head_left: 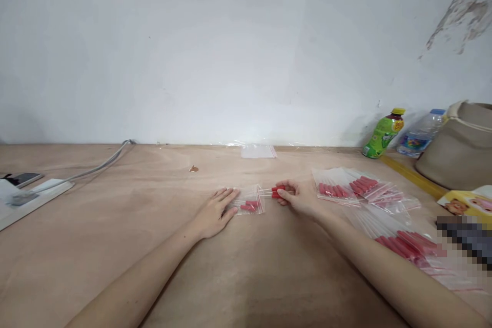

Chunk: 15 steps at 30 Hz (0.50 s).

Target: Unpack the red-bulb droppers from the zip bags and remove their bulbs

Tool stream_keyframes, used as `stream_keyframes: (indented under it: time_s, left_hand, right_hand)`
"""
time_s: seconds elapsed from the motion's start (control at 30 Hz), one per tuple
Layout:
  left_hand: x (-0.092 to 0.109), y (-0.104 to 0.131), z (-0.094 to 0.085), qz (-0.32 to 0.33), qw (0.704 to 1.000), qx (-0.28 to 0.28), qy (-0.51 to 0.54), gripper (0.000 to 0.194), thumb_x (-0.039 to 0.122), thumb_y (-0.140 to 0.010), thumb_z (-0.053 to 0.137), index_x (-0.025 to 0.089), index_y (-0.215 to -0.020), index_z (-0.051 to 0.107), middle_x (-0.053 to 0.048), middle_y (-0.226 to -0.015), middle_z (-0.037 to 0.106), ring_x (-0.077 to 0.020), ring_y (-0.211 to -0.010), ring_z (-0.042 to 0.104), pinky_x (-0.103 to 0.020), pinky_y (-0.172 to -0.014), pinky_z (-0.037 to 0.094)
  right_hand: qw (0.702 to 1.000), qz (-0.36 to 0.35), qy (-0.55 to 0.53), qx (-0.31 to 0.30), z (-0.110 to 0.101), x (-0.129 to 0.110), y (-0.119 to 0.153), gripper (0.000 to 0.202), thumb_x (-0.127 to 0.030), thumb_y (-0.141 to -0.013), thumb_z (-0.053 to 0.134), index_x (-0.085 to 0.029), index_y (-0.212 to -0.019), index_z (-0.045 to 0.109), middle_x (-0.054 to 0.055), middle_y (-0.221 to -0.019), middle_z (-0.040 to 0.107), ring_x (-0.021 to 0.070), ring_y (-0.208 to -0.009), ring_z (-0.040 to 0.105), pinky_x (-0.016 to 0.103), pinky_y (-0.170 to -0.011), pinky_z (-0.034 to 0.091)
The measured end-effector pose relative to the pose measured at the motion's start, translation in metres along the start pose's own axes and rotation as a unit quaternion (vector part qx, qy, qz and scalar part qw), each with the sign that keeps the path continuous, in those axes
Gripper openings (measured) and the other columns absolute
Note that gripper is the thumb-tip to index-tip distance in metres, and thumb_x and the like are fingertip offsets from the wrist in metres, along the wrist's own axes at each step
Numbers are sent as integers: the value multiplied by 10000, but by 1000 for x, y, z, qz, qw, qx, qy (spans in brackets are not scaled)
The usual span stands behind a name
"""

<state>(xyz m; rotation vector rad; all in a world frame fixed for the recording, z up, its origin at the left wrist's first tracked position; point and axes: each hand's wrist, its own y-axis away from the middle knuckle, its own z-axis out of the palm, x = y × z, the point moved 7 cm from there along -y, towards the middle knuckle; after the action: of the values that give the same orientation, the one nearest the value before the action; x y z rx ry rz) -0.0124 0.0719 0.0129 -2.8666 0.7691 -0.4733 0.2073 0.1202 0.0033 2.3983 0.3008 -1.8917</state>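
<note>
A small clear zip bag (pixel 258 209) lies flat at the middle of the table, with several red-handled pieces (pixel 249 206) inside. My left hand (pixel 217 211) rests on the bag's left end, palm down and fingers apart. At the bag's right opening, my right hand (pixel 294 197) pinches red-handled sticks (pixel 275 192) between thumb and fingers. Their thin pale shafts point left and reach into the mouth of the bag. How many sticks it holds I cannot tell.
Filled bags (pixel 333 189) and a larger pile of red-handled sticks (pixel 409 246) lie to the right. Behind them stand a green bottle (pixel 382 136), a clear bottle (pixel 421 136) and a beige bucket (pixel 459 148). An empty bag (pixel 257 151) lies by the wall; a power strip (pixel 49 187) is left.
</note>
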Motion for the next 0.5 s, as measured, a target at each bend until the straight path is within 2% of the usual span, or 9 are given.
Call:
stream_keyframes:
  time_s: [0.03,0.1,0.17,0.27,0.37,0.43,0.5]
  left_hand:
    - [-3,1,0,-10,1000,-2,-5,476,410,-883,337,234,-1325,324,-52,-1369,356,-218,-1288,263,-439,-1059,209]
    - [-8,2,-3,-29,999,10,-19,464,422,-883,332,244,-1312,347,-59,-1371,350,-230,-1292,250,-475,-1054,181]
    - [-10,2,-7,-34,998,37,-28,450,413,-890,319,230,-1298,372,-70,-1364,363,-228,-1291,254,-494,-1055,152]
    - [-2,-3,-12,2,997,69,-17,419,370,-906,294,207,-1276,406,-65,-1338,405,-200,-1277,289,-464,-1065,163]
    - [9,-8,-9,51,998,47,2,399,359,-903,318,212,-1254,438,-49,-1323,429,-187,-1260,322,-414,-1060,229]
    - [12,-10,-6,62,998,19,9,400,368,-902,325,219,-1254,441,-41,-1318,435,-184,-1251,337,-391,-1052,260]
    - [12,-11,-4,60,998,1,11,404,377,-904,317,227,-1260,434,-35,-1315,439,-184,-1247,345,-388,-1049,270]
  right_hand:
    - [999,-22,25,17,-9,-5,4,168,-227,-763,545,-174,-922,540,47,-803,638,120,-603,590,291,-599,507]
    - [981,-120,136,65,-26,-24,15,179,-216,-778,515,-180,-949,552,61,-864,634,153,-719,601,310,-660,497]
    - [929,-237,269,94,-33,-43,32,201,-199,-808,462,-187,-981,562,82,-960,610,185,-862,581,334,-750,473]
    - [831,-343,434,67,-23,-49,55,296,-136,-825,379,-194,-1058,552,104,-1053,568,208,-942,548,337,-784,453]
    - [762,-372,529,21,-9,-38,64,338,-104,-828,365,-206,-1098,541,94,-1045,573,196,-899,557,307,-755,460]
    - [747,-371,552,11,-5,-30,64,317,-122,-847,372,-208,-1103,539,85,-1027,581,187,-874,561,294,-740,463]
    - [746,-366,556,11,-3,-24,62,294,-156,-870,369,-203,-1108,536,86,-1020,584,187,-870,560,293,-726,466]
